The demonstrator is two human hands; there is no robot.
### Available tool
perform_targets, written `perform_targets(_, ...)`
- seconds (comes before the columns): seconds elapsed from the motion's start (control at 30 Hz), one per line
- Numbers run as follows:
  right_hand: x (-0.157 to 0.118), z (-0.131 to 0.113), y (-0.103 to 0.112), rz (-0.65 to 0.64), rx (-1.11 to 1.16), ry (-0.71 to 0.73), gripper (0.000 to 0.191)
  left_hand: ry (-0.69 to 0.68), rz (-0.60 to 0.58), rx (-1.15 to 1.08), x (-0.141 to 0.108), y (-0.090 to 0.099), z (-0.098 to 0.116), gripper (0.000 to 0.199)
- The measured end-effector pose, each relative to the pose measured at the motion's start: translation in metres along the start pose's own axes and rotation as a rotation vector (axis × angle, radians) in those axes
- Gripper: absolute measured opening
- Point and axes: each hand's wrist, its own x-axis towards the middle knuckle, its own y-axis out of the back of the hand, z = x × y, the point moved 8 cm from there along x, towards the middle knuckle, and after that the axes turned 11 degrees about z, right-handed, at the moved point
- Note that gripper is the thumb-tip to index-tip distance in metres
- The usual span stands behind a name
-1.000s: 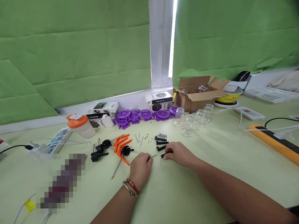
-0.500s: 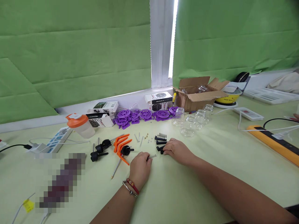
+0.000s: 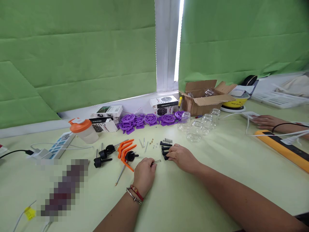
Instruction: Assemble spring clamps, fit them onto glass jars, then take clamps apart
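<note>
Low in the middle of the head view, my left hand [image 3: 145, 172] is closed on a small coil spring [image 3: 157, 162], which pokes out past the fingertips to the right. My right hand [image 3: 182, 157] rests on the table with its fingers at a row of short black plastic parts [image 3: 165, 148]. Its fingertips touch the nearest of them; whether they grip it is hidden. More coil springs [image 3: 167, 140] lie just behind that row. Left of the row are tiny brass and clear bits [image 3: 152, 141] and several metal pins [image 3: 144, 142].
Orange levers [image 3: 125, 151] and black knobs with metal shafts [image 3: 103, 154] lie to the left. Behind stand purple plastic frames [image 3: 151, 119], glass jars [image 3: 197, 125] and a cardboard box [image 3: 205, 103]. Another person's hand [image 3: 267, 120] reaches in from the right, beyond the orange power strip [image 3: 285, 148].
The front black parts have shifted into a tidier row under my right hand. My left hand has barely moved with the spring. At right, another person's hand has come in to the white tray.
</note>
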Motion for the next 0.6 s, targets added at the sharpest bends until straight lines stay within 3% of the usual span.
perform_targets(0.1, -0.003, -0.010, 0.004, 0.052, 0.000, 0.022, 0.021, -0.014, 0.011, -0.022, 0.000, 0.003, 0.002, 0.017)
perform_targets(0.17, -0.008, -0.012, 0.001, 0.076, 0.120, -0.090, 0.026, -0.042, 0.024, -0.046, 0.001, 0.005, 0.005, 0.018)
perform_targets(0.3, -0.028, 0.001, -0.039, -0.025, 0.668, -0.649, 0.030, -0.116, 0.045, -0.071, 0.001, 0.009, 0.011, 0.022)
perform_targets(0.37, -0.035, -0.002, -0.058, -0.046, 0.952, -0.822, 0.025, -0.156, 0.044, -0.059, 0.000, 0.010, 0.015, 0.025)
perform_targets(0.47, -0.035, -0.009, -0.072, -0.084, 1.221, -0.885, 0.017, -0.231, 0.019, -0.010, -0.003, 0.010, 0.021, 0.030)
perform_targets(0.6, -0.034, -0.012, -0.076, -0.135, 1.345, -0.898, 0.015, -0.324, 0.017, 0.049, -0.006, 0.013, 0.030, 0.033)
